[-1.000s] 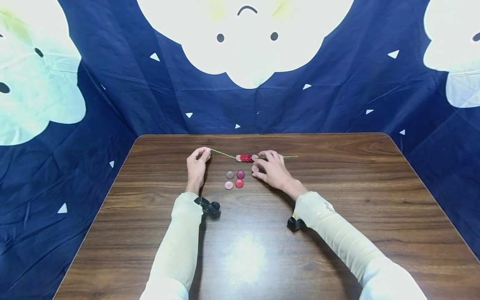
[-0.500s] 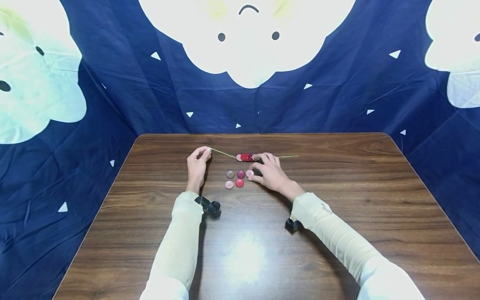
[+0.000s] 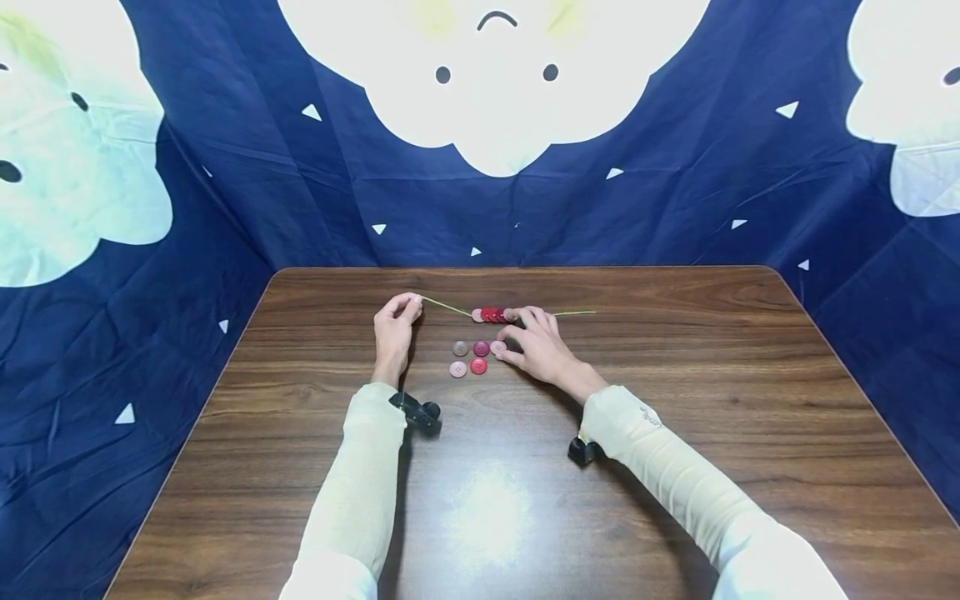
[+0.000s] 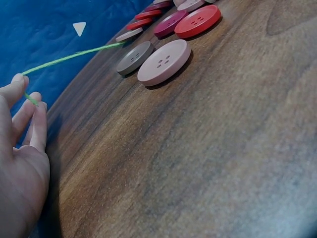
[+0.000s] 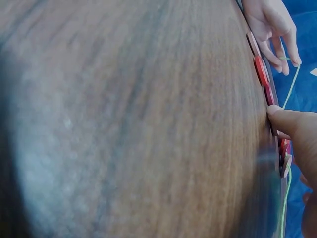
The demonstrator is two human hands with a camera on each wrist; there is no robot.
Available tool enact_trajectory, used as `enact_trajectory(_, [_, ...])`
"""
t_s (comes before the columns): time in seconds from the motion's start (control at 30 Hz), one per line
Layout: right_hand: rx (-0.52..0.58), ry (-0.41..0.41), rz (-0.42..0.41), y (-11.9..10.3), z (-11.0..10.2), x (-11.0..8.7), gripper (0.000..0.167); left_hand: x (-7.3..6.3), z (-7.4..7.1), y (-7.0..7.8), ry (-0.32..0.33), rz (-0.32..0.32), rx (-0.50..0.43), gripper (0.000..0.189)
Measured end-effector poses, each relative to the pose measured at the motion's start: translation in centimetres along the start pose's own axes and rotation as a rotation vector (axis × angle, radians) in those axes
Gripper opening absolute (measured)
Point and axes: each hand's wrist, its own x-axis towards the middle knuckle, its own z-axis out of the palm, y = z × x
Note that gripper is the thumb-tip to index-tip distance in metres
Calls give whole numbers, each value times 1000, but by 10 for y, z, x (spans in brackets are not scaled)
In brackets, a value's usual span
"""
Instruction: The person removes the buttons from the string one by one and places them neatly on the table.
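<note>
My left hand [image 3: 393, 333] pinches the end of a light green string [image 3: 446, 307] between thumb and finger, raised over the back left of the table. The string slopes down to a row of overlapping red and pink buttons [image 3: 491, 316] threaded on it. My right hand [image 3: 543, 346] holds a pale pink button [image 3: 498, 347] between thumb and forefinger, low at the table. Its other fingers reach to the right end of the row and partly hide it. Beside the held button lie a magenta button [image 3: 481, 348], a grey-brown one, a red one and another pink one.
The loose grey-brown button [image 4: 135, 58], pink button [image 4: 164, 63] and red button [image 4: 198, 21] lie flat on the wooden table [image 3: 300, 467]. The string's free tail [image 3: 576, 313] runs right past my right hand. A blue cloth backdrop [image 3: 420, 200] rises behind the table's back edge.
My right hand has moved left and slightly nearer me, bringing the pale pink button from below the row's right end to beside the magenta button. My left hand has stayed still.
</note>
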Motion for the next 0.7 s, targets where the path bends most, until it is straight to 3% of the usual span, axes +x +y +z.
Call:
enact_trajectory(0.27, [-8,-3,16,0,0,-1,24,0,-1,0,-1,2,-2,23])
enact_trajectory(0.47, [35,78,27,5,-1,3,24,12,-2,-20,24,19,-8,24])
enact_trajectory(0.57, [28,124,72,10,-2,7,22,15,-2,-24,33,25,0,26])
enact_trajectory(0.7, [10,121,168,15,-3,13,26,15,-1,-25,42,30,8,20])
